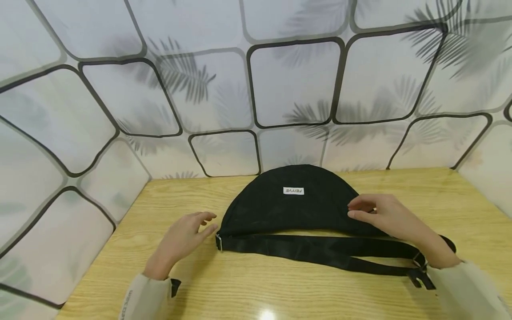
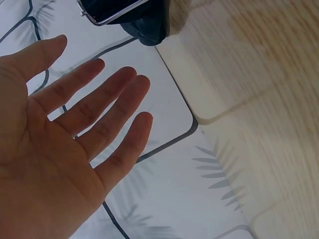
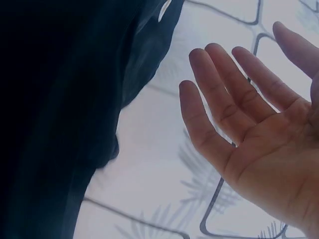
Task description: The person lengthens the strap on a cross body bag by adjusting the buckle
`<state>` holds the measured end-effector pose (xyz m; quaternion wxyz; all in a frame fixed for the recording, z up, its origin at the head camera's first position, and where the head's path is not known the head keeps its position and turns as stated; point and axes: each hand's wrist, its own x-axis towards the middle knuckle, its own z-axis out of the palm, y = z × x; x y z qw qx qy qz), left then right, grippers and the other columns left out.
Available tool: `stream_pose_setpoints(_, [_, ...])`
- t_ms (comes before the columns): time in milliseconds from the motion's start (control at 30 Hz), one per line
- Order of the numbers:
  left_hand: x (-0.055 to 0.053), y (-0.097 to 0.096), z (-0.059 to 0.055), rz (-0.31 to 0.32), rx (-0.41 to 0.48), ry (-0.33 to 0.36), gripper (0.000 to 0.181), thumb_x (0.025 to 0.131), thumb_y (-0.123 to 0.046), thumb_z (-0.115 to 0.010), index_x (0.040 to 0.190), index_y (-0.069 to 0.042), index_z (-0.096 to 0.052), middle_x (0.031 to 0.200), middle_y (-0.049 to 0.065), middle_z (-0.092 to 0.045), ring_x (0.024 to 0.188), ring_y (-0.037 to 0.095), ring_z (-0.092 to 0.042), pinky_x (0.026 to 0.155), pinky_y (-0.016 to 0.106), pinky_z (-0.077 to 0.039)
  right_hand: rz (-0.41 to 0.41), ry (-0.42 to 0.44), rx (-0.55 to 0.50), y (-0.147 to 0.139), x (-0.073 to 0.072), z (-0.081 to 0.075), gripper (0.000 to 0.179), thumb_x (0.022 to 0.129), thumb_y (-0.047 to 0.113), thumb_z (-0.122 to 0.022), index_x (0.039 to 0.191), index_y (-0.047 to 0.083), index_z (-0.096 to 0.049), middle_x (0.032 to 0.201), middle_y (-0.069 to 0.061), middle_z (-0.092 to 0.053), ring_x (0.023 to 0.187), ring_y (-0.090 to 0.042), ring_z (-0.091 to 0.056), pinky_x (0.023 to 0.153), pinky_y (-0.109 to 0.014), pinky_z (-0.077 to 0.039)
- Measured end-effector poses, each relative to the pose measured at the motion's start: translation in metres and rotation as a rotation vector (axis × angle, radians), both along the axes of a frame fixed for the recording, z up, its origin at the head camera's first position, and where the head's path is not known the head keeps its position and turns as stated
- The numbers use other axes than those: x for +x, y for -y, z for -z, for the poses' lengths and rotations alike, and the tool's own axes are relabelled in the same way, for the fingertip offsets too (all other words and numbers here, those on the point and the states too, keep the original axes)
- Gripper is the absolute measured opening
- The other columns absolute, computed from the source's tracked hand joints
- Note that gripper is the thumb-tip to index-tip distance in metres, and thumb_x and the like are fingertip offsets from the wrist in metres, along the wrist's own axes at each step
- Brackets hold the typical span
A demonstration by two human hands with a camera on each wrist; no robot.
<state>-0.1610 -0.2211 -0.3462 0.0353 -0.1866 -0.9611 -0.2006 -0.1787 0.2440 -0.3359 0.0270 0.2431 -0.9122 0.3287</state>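
Observation:
A black half-moon bag [image 1: 280, 213] with a small white label [image 1: 294, 191] lies on the wooden table, its curved side toward the wall. Its black strap [image 1: 296, 249] runs along the near side, with a metal buckle [image 1: 219, 242] at the left end and a dark clip [image 1: 421, 279] at the right. My left hand [image 1: 182, 238] hovers just left of the bag's corner, fingers relaxed and holding nothing. Over the bag's right side is my right hand [image 1: 386, 215], fingers loosely bent and empty. Both wrist views show spread fingers with bare palms.
The wooden table [image 1: 240, 289] reaches back to a pale wall covering [image 1: 296, 84] with dark outlines and leaf prints. More of this covering stands along the left and right sides. A small black piece [image 1: 175, 286] shows at the left sleeve cuff.

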Motion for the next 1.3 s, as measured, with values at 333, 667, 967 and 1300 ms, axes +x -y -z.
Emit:
stream_pose_setpoints(333, [-0.004, 0.004, 0.000, 0.037, 0.117, 0.086, 0.033, 0.104, -0.019, -0.060, 0.125, 0.006, -0.066, 0.117, 0.017, -0.070, 0.101, 0.034, -0.068, 0.084, 0.049, -0.055, -0.115, 0.086, -0.108, 0.035, -0.004, -0.008, 0.017, 0.098, 0.013, -0.068, 0.109, 0.001, -0.072, 0.103, -0.001, -0.071, 0.090, -0.015, -0.067, 0.075, -0.032, -0.055])
stream_pose_setpoints(667, [-0.002, 0.010, 0.003, 0.064, 0.222, 0.180, 0.033, 0.105, -0.017, -0.059, 0.125, 0.008, -0.065, 0.117, 0.017, -0.070, 0.098, 0.032, -0.068, 0.082, 0.045, -0.056, -0.238, 0.150, -0.169, 0.068, -0.002, -0.014, 0.018, 0.100, 0.015, -0.067, 0.109, 0.000, -0.072, 0.099, 0.000, -0.072, 0.087, -0.023, -0.069, 0.074, -0.031, -0.056])
stream_pose_setpoints(967, [-0.001, 0.011, 0.005, 0.059, 0.242, 0.203, 0.035, 0.106, -0.020, -0.058, 0.127, 0.007, -0.064, 0.119, 0.017, -0.069, 0.102, 0.033, -0.067, 0.087, 0.050, -0.054, -0.276, 0.209, -0.227, 0.093, -0.014, -0.002, 0.020, 0.099, 0.012, -0.067, 0.108, -0.006, -0.070, 0.096, -0.012, -0.072, 0.084, -0.031, -0.067, 0.074, -0.041, -0.057])
stream_pose_setpoints(1300, [0.001, 0.009, 0.010, 0.055, 0.276, 0.250, 0.032, 0.104, -0.018, -0.060, 0.124, 0.005, -0.067, 0.116, 0.015, -0.070, 0.100, 0.030, -0.067, 0.085, 0.047, -0.053, -0.301, 0.165, -0.183, 0.116, -0.018, 0.009, 0.014, 0.098, 0.013, -0.069, 0.101, -0.001, -0.073, 0.094, 0.000, -0.072, 0.082, -0.011, -0.065, 0.075, -0.030, -0.055])
